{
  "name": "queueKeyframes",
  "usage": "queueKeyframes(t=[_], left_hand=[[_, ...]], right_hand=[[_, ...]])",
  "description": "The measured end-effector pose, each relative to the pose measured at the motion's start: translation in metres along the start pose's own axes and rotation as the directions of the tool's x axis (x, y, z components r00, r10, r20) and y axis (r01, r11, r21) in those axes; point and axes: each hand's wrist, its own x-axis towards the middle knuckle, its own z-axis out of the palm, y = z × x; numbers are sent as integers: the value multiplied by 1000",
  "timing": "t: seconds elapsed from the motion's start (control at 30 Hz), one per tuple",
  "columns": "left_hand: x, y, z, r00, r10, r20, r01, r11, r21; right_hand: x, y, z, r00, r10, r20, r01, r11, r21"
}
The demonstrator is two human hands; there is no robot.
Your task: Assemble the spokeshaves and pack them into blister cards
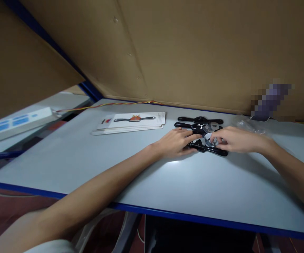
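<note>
Several black spokeshaves lie close together on the table, right of its middle. The far spokeshave (200, 120) lies flat with both handles showing. Over the left end of the near spokeshave (216, 151) rests my left hand (176, 142), its fingers closed round that handle, which is hidden beneath them. My right hand (229, 140) comes in from the right, fingertips pinched on a small silver metal piece (209, 137) above the tools. Other flat grey metal pieces (214, 125) lie on the spokeshaves behind it; their exact shape is partly covered by my fingers.
A fanned stack of printed cards (138, 120) showing a spokeshave lies to the left. Crumpled clear plastic (249, 124) sits at the back right, near a blurred-out purple object (270, 103). A cardboard wall (194, 56) closes off the back. A power strip (20, 121) is at far left.
</note>
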Motion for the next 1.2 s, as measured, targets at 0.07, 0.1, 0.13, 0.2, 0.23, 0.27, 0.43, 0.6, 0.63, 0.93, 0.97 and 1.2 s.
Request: queueKeyframes(t=[0.07, 0.1, 0.13, 0.2, 0.23, 0.27, 0.43, 0.6, 0.63, 0.93, 0.97, 1.2], left_hand=[[-1, -1, -3, 1000, 1, -2, -1, 999, -38], [-1, -2, -4, 1000, 0, -4, 0, 998, -70], [-2, -4, -5, 1000, 2, -7, -3, 994, -112], [-3, -8, -8, 1000, 20, -13, -22, 978, -209], [-3, -10, -9, 999, 32, -17, -35, 967, -251], [-4, -12, -9, 999, 36, -23, -41, 959, -282], [-5, -17, -10, 997, -10, -76, -8, 974, -227], [-1, -11, -14, 996, -79, 47, 84, 989, -118], [0, -9, -16, 993, -97, 73, 105, 987, -123], [3, 0, -16, 978, -163, 132, 195, 938, -285], [3, 2, -15, 973, -188, 131, 219, 934, -283], [4, 9, -15, 956, -252, 150, 282, 931, -230]], right_hand=[[4, 3, 6, 999, -43, 24, 42, 999, 31], [6, 5, 8, 998, -56, 31, 54, 998, 41], [7, 7, 10, 997, -63, 34, 61, 997, 51], [8, 10, 11, 998, -58, 37, 55, 996, 69], [7, 10, 10, 998, -47, 36, 44, 996, 73], [6, 10, 9, 999, -32, 33, 29, 997, 75], [-1, 5, 2, 999, 25, 33, -28, 997, 78], [1, 5, 1, 1000, 29, 6, -29, 992, 125], [2, 5, 1, 999, 17, -47, -10, 990, 141], [8, -13, 15, 955, -71, -286, 134, 969, 206], [10, -14, 19, 955, -72, -287, 135, 969, 208], [20, -14, 39, 907, -183, -379, 255, 955, 150]])
